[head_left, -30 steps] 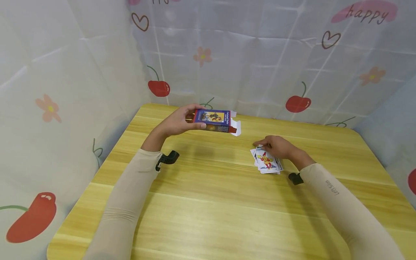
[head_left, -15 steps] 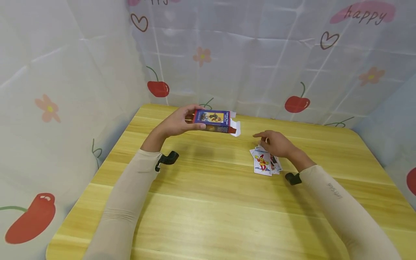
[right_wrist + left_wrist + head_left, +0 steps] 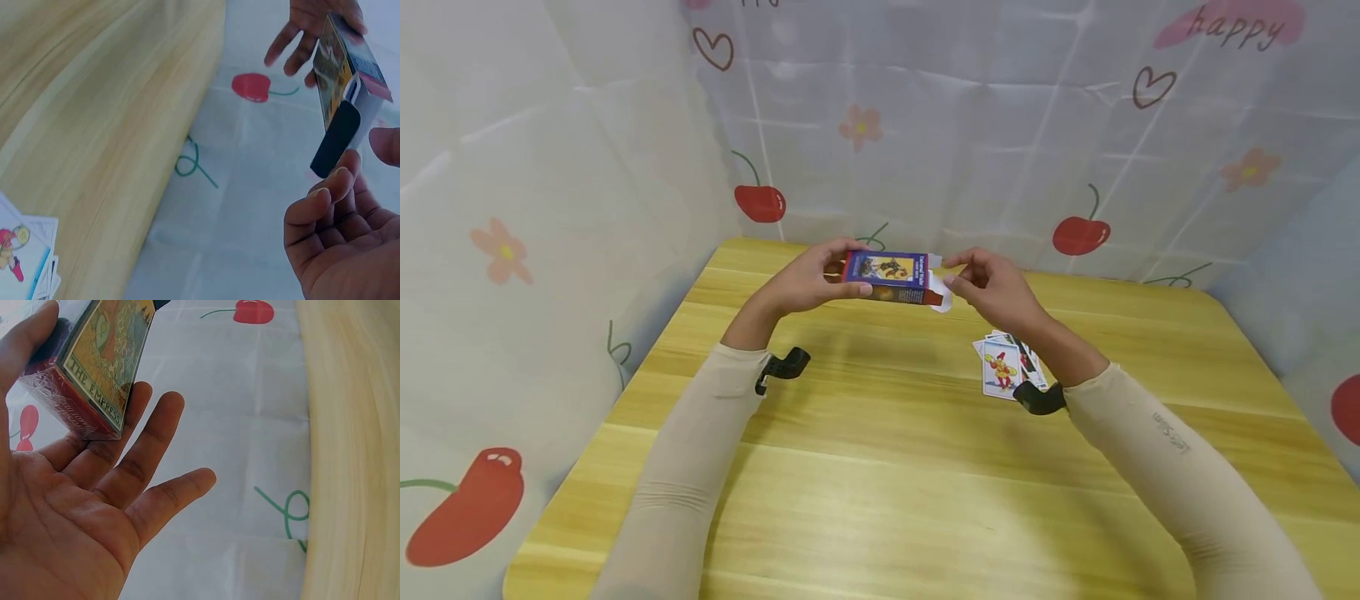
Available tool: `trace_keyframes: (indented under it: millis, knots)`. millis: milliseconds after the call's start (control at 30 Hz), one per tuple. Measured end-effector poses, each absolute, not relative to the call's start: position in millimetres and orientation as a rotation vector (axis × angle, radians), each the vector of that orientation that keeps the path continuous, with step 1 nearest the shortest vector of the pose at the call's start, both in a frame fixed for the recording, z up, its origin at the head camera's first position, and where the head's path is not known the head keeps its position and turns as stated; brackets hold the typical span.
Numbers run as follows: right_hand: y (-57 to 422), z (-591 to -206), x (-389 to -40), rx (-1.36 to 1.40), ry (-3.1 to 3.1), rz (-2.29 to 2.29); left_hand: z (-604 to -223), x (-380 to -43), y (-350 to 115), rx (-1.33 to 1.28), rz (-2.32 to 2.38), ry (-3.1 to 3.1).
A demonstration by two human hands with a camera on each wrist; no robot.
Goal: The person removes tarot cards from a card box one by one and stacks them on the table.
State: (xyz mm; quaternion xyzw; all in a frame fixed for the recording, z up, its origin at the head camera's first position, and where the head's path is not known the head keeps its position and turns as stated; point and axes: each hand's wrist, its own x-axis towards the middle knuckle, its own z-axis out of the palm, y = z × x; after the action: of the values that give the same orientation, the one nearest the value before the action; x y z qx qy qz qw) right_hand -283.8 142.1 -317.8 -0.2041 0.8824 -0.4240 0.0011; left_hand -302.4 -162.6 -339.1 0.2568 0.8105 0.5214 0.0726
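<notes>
My left hand (image 3: 805, 281) holds a tarot card box (image 3: 889, 270) above the table, thumb on the near side and fingers at the back. The box lies on its side with its right end opened and white-lined flaps (image 3: 939, 293) sticking out. In the left wrist view, the box (image 3: 111, 359) shows a picture lettered "The Empress". My right hand (image 3: 997, 292) is at the opened end, fingers bent and thumb apart. Its fingertips are right at the dark lid flap (image 3: 337, 140) in the right wrist view. Several loose cards (image 3: 1002, 370), a jester on top, lie fanned on the table.
The wooden table (image 3: 865, 467) has rounded corners. A white curtain (image 3: 955, 142) printed with cherries and flowers stands behind it and at the sides. Black wrist mounts (image 3: 788, 364) stick out under both forearms, the right one overlapping the cards in the head view.
My right hand has left the loose cards and moved up and left to the box's opened end. The jester card shifted slightly left on the pile. My left hand and the box stay nearly still.
</notes>
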Motion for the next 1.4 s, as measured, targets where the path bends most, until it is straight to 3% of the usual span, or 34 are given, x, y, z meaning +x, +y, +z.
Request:
trace_keyframes:
  millis: [700,1400]
  knots:
    - [111.4,-326.0,-281.7,-0.404,2.73,-1.336,-337.8,-302.0,-166.2,0.775,1.581,2.436]
    - [133.1,-330.3,-279.6,-0.397,2.687,-1.417,-338.4,-303.0,-167.3,0.776,1.583,2.431]
